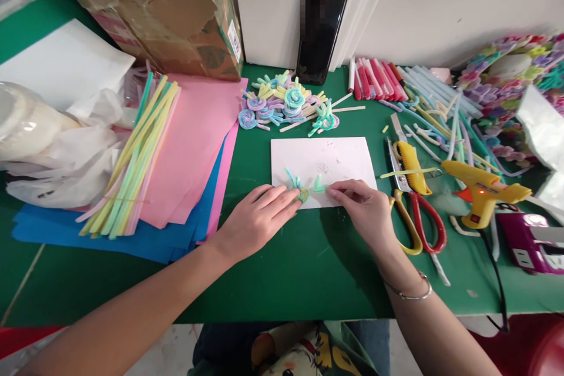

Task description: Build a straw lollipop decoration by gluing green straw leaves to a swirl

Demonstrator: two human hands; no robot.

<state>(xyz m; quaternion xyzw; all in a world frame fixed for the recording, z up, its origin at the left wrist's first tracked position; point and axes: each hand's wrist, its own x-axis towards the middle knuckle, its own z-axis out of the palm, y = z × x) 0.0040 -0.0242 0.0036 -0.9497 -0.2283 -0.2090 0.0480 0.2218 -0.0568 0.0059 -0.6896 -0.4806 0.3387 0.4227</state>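
Observation:
A small coil of pipe cleaner (303, 194) in yellow and green, with bluish-green ends sticking up, lies at the front of a white board (321, 155). My left hand (264, 214) has its fingers together over the coil's left side, the fingertips holding it; the thumb is hidden. Just to the right, my right hand (363, 205) pinches the end of a short green pipe-cleaner piece (319, 184) bent into a V. A small gap separates this piece from the coil. Behind the board sits a pile of pastel pipe-cleaner spirals (286, 100).
Right of the board are scissors (425, 217), a yellow-handled cutter (412, 167), a hot glue gun (478, 191) with its cable, and a purple device (531, 241). Bundled pipe cleaners (127, 170) lie on coloured sheets at left. A phone (324, 29) leans at the back beside a cardboard box (176, 12).

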